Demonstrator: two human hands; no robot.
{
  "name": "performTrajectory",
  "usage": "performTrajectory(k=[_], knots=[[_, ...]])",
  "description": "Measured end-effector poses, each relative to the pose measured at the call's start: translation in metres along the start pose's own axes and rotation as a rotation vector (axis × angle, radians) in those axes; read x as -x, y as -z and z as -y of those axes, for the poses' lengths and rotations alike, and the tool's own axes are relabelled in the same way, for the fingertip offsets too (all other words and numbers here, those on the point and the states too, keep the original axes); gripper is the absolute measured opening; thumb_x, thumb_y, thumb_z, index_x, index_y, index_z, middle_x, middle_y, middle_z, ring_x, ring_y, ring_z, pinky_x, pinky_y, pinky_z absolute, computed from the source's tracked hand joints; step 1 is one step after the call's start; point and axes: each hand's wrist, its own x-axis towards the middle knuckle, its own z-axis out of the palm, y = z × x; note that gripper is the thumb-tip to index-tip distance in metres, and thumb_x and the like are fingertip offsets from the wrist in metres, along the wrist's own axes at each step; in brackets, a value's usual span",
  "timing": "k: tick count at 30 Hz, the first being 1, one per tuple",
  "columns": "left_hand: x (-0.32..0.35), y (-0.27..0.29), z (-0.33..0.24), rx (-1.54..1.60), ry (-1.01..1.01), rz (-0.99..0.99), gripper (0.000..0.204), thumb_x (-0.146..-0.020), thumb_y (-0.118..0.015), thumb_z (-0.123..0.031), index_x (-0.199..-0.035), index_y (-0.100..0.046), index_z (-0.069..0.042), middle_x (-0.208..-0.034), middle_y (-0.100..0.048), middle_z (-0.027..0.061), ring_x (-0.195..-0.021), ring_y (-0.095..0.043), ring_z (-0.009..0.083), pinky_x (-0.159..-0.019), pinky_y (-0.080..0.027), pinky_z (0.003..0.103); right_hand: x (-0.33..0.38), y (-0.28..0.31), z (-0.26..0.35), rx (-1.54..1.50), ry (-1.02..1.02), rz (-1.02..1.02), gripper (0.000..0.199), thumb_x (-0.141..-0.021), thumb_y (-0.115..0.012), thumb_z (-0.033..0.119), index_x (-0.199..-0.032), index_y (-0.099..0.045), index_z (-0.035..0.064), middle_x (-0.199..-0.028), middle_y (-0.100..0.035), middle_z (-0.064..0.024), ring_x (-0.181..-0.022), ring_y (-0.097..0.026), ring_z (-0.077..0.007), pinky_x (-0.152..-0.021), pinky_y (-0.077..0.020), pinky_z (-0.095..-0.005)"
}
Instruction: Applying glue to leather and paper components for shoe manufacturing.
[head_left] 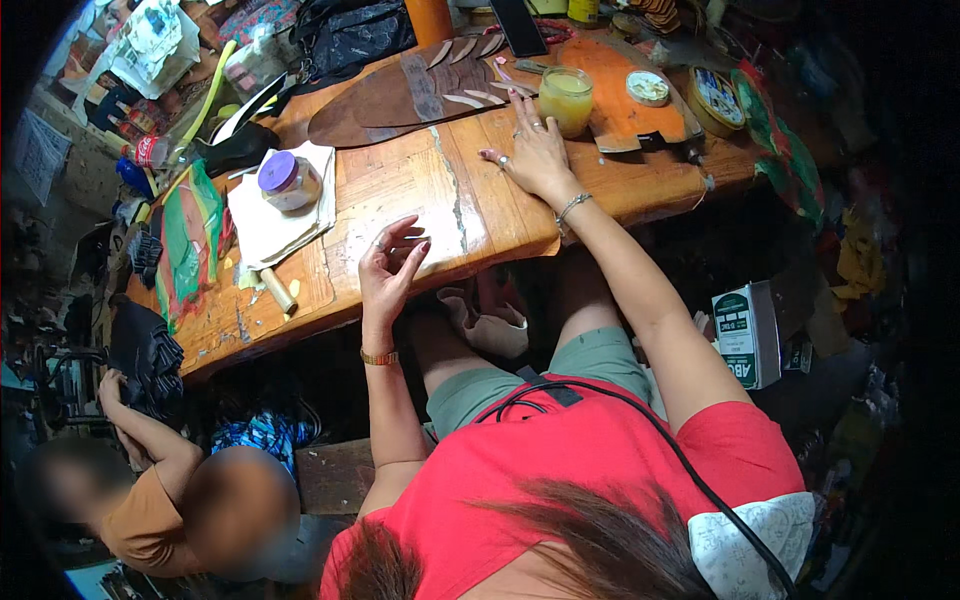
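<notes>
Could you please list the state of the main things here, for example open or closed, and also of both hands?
White sheets: stacked, lying flat.
Purple-lidded jar: closed, upright on these sheets.
Yellow-filled jar: uncovered, upright.
Curved strips: loose, lying apart.
Left hand: empty, fingers half curled.
Right hand: fingers spread near the strips; contact unclear.
</notes>
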Motion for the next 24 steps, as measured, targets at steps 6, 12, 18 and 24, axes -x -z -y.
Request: performTrajectory(k=[6,12,18,24], knots=[[-0.003,-0.003,-0.006,0.017,0.008,0.021,0.039,-0.094,-0.073,-0.001,-0.133,-0.064,-0.002,-0.114,-0.071,0.0086,-0.101,-0.07,0.013,-0.085,-0.058,0.026,-0.004,-0.009,-0.015,-0.115,0.099,0.023,0.094,-0.099,-0.045,0.069,-0.143,-0.05,-0.0142,-0.174,-0.006,-0.0142,-0.157,-0.021,-0.0324,-0.12,-0.029,-0.055],[-0.025,0.008,-0.02,-0.073,0.133,-0.012,0.035,-0.098,-0.069,-0.012,-0.131,-0.064,-0.003,-0.109,-0.073,0.0054,-0.095,-0.07,0.0103,-0.056,-0.053,0.02,-0.008,-0.02,-0.017,-0.231,0.132,-0.054,0.084,-0.102,-0.045,0.065,-0.15,-0.048,-0.0041,-0.174,-0.005,-0.0177,-0.158,-0.018,-0.035,-0.12,-0.0279,-0.0558],[-0.084,0.018,-0.038,-0.313,0.104,-0.068,0.038,-0.098,-0.07,-0.018,-0.133,-0.065,-0.003,-0.112,-0.074,0.0075,-0.093,-0.069,0.0097,-0.059,-0.055,0.021,-0.015,-0.025,-0.016,-0.32,0.139,0.001,0.072,-0.106,-0.041,0.058,-0.154,-0.047,0.0059,-0.173,-0.006,-0.0213,-0.16,-0.011,-0.0356,-0.122,-0.0226,-0.0574],[-0.065,0.02,-0.046,-0.194,0.019,0.014,0.037,-0.1,-0.07,-0.017,-0.134,-0.064,-0.003,-0.114,-0.073,0.0056,-0.1,-0.069,0.01,-0.068,-0.053,0.021,-0.022,-0.04,-0.027,-0.508,0.205,-0.02,0.061,-0.108,-0.038,0.052,-0.145,-0.06,0.0078,-0.17,-0.013,-0.0266,-0.159,-0.014,-0.0383,-0.123,-0.0212,-0.0561]])
